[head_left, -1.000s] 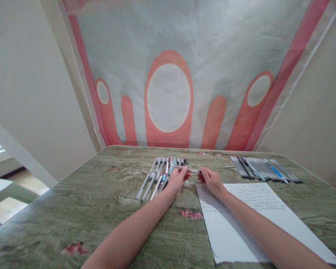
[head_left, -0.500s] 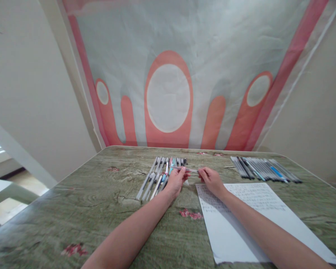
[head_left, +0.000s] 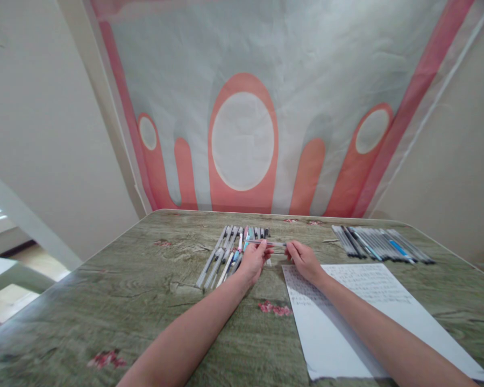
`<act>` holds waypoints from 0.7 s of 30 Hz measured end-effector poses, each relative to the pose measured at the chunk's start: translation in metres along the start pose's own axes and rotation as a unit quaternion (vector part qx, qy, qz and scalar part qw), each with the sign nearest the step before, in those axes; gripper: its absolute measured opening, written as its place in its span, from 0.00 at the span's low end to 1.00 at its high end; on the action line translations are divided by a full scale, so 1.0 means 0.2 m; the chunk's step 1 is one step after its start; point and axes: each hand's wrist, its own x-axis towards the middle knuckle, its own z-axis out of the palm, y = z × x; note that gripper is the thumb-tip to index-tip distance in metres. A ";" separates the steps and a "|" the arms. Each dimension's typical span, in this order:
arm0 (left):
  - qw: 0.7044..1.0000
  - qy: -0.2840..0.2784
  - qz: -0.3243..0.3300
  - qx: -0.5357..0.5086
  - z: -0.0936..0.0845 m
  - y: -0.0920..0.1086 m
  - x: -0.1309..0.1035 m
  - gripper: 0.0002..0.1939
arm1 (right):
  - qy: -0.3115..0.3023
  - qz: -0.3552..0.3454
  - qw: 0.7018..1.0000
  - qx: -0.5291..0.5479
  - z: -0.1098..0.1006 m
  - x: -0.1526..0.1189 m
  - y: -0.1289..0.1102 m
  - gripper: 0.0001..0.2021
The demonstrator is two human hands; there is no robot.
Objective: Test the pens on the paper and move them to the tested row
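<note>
A slim pen [head_left: 277,244] lies level between my two hands, just above the table. My left hand [head_left: 255,259] pinches it near its left part, with the thumb on top. At the pen's right end, my right hand [head_left: 302,256] closes its fingertips around the tip or cap; which one, I cannot tell. Under and beside my left hand lies a group of pens [head_left: 215,262], mostly clear-barrelled, with a few pink, teal and blue ones. My right forearm passes over a sheet of handwritten paper [head_left: 347,344].
A row of pens [head_left: 377,244], mostly grey with one bright blue, lies side by side at the back right of the wood-patterned table [head_left: 153,301]. A printed pink and grey sheet [head_left: 242,199] hangs behind the table. A pale chair [head_left: 8,279] stands at the left.
Almost nothing differs. My hands keep the same hold on the pen, with only a very slight shift of the right hand.
</note>
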 end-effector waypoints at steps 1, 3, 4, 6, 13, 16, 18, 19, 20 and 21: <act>1.000 0.001 0.000 -0.002 0.00 0.00 0.00 0.10 | -0.001 0.002 1.000 0.001 0.00 0.00 0.00 0.17; 1.000 0.005 0.000 -0.007 0.00 0.00 0.00 0.09 | 0.007 0.005 1.000 0.010 0.00 0.00 0.00 0.15; 1.000 0.006 -0.001 -0.007 0.00 0.00 0.00 0.09 | 0.013 0.005 1.000 0.013 0.00 0.00 -0.01 0.14; 1.000 0.003 -0.001 -0.002 -0.01 0.00 0.01 0.09 | 0.021 0.000 1.000 0.011 0.00 0.00 0.00 0.13; 1.000 -0.015 0.002 0.019 -0.01 -0.01 0.00 0.11 | -0.001 0.019 1.000 0.011 0.00 0.00 0.02 0.19; 1.000 -0.012 -0.002 0.005 -0.01 -0.01 0.00 0.11 | -0.001 0.038 0.998 0.043 0.01 0.00 0.02 0.20; 1.000 -0.005 -0.002 -0.004 -0.01 -0.01 0.01 0.10 | 0.006 0.033 0.998 0.054 0.01 0.00 0.02 0.17; 1.000 -0.001 -0.002 -0.005 -0.01 -0.01 0.01 0.10 | 0.009 0.027 0.998 0.054 0.01 0.00 0.01 0.16; 1.000 0.000 -0.002 -0.004 -0.01 -0.01 0.01 0.10 | 0.012 0.021 0.998 0.052 0.01 0.00 0.01 0.14; 1.000 -0.003 -0.004 -0.001 -0.01 -0.01 0.01 0.10 | 0.014 0.016 0.999 0.046 0.00 0.00 0.01 0.14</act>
